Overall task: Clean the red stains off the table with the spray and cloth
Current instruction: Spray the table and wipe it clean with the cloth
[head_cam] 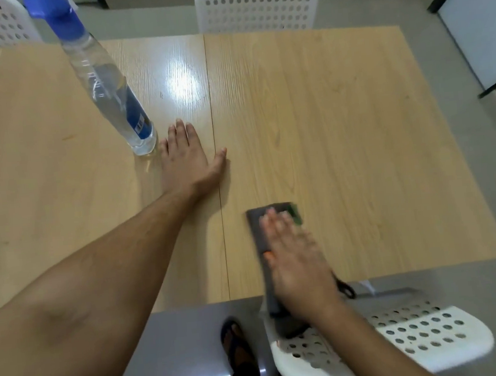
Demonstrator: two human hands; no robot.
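Wiping pass at the near edge of the bench

Right hand [296,262] lies flat on a grey cloth [260,235], fingers straight, palm pressing down; blurred, so likely mid-wipe. Cloth hangs partly over the near edge of the bench [340,124], which suggests the stroke runs toward the person. A small orange-red mark [269,256] shows beside the hand's thumb side; I cannot tell whether it is a stain or part of the cloth. No other red stain is plainly visible on the wood.

Left hand [184,157] rests open on the bench, fingers spread and straight, holding nothing; probably bracing the body for the push. Spray bottle [110,89], clear with a blue trigger head and label, stands upright just beside that hand's little finger, parked within reach.

Bench top is pale wood-grain laminate, glossy, with a light glare and a seam running front to back. White perforated chairs [257,3] stand at the far and near sides. Floor is grey and shiny; a sandalled foot [235,340] shows below.
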